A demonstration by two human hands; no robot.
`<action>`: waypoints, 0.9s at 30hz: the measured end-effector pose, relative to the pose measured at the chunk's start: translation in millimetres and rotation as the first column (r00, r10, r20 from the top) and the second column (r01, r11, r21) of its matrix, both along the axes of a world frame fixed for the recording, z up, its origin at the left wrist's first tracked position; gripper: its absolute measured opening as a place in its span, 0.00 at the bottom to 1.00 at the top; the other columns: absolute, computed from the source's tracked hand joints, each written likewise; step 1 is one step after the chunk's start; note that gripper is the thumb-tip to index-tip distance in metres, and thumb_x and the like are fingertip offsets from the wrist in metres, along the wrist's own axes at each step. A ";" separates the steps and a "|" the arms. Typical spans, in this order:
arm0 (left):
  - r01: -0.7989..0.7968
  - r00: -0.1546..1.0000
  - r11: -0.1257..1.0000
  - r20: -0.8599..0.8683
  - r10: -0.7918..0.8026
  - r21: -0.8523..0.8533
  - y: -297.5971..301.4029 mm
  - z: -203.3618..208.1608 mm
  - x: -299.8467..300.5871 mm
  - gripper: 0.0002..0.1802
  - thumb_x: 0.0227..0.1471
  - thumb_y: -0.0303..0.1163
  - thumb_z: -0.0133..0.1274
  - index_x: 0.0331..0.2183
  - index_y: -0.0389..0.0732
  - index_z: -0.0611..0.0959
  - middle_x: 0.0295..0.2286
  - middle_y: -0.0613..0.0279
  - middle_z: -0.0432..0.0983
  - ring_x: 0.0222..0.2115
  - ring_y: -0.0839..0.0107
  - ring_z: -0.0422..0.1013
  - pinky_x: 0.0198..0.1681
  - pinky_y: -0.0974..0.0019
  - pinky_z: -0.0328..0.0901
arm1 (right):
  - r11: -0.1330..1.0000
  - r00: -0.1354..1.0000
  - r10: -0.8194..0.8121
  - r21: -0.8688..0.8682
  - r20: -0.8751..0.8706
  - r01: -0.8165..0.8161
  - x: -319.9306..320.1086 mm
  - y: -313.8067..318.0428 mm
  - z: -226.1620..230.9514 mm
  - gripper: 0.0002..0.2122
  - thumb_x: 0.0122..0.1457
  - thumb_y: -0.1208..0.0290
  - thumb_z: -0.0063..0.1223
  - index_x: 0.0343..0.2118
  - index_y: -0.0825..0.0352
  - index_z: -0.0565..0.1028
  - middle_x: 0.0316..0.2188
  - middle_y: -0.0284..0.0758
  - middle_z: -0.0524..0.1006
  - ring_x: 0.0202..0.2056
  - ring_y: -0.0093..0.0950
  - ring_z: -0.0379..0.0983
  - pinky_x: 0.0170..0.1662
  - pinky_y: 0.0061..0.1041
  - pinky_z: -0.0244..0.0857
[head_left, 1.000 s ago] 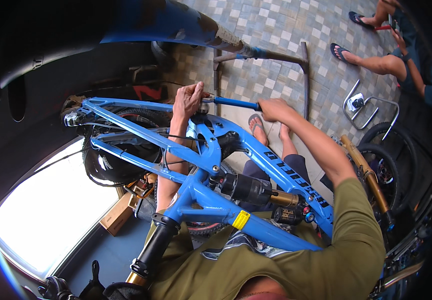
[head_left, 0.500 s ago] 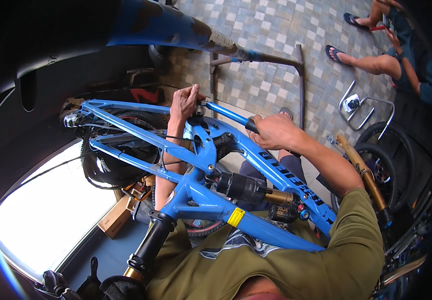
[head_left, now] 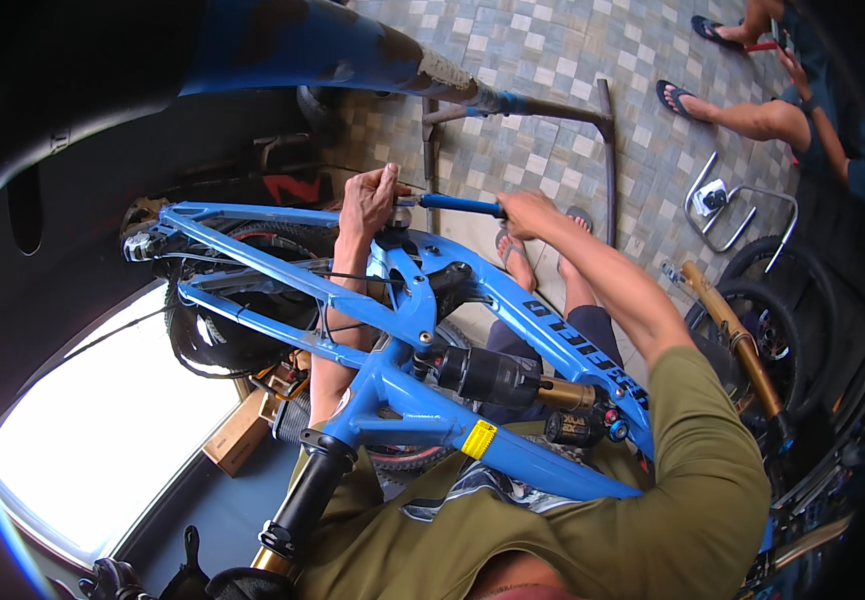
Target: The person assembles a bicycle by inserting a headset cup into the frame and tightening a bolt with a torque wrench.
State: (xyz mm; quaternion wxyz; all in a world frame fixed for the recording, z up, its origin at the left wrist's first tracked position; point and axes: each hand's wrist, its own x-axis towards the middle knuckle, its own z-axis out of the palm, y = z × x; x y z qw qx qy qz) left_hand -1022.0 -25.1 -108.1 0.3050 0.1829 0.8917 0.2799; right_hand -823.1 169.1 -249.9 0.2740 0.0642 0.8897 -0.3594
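A blue full-suspension bike frame (head_left: 542,335) lies across in front of me, with a black and gold rear shock (head_left: 487,375). My right hand (head_left: 530,215) is closed round the grip end of a long wrench with a blue shaft (head_left: 462,206). The wrench runs nearly level, its head at the frame's bottom bracket area. Beside that head, my left hand (head_left: 367,208) is closed with the thumb up, steadying the wrench's head; its fingertips are partly hidden. My left forearm passes behind the frame's blue tubes.
A scuffed stand tube (head_left: 442,75) arches over the far side, its legs on the tiled floor. At right are a seated person's leg (head_left: 752,120), a bent metal rack (head_left: 722,230), a gold fork (head_left: 732,335) and wheels. A cardboard box (head_left: 235,435) stands lower left.
My right hand has swung the wrench handle away from me and slightly left, from slanting to nearly level. My left hand has stayed at the wrench's head. My feet now show more.
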 end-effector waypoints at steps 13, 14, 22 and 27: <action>0.004 1.000 1.000 -0.004 -0.004 0.021 -4.9 5.5 2.5 0.29 0.66 0.48 0.48 0.29 0.32 0.87 0.23 0.53 0.84 0.22 0.73 0.77 0.28 0.64 0.69 | 0.995 0.989 0.086 -0.070 0.125 -0.077 24.3 30.8 175.8 0.20 0.56 0.58 0.55 0.45 0.69 0.74 0.31 0.50 0.81 0.37 0.50 0.79 0.43 0.49 0.70; 0.006 1.000 1.000 -0.011 -0.006 0.020 -9.3 5.2 4.4 0.29 0.66 0.48 0.48 0.29 0.32 0.87 0.23 0.53 0.84 0.22 0.73 0.77 0.28 0.64 0.69 | 0.995 0.986 0.091 -0.050 0.143 -0.084 22.8 31.9 152.7 0.20 0.55 0.59 0.56 0.46 0.68 0.74 0.34 0.49 0.82 0.39 0.48 0.80 0.43 0.48 0.71; 0.033 0.997 0.995 -0.078 -0.025 0.099 -5.5 -3.7 1.0 0.26 0.65 0.46 0.48 0.30 0.33 0.89 0.21 0.53 0.83 0.21 0.73 0.76 0.28 0.65 0.69 | 0.992 0.989 -0.124 0.008 -0.083 0.125 -26.3 -17.0 -21.3 0.12 0.56 0.68 0.57 0.43 0.62 0.76 0.37 0.42 0.83 0.41 0.44 0.80 0.46 0.48 0.67; -0.021 1.000 1.000 -0.013 0.021 0.008 -5.0 7.2 4.6 0.26 0.66 0.44 0.48 0.29 0.32 0.88 0.22 0.53 0.84 0.21 0.75 0.76 0.28 0.66 0.69 | 0.995 0.994 0.100 0.020 -0.047 -0.099 9.0 19.0 41.2 0.17 0.53 0.62 0.58 0.43 0.65 0.74 0.30 0.46 0.82 0.38 0.47 0.80 0.44 0.49 0.68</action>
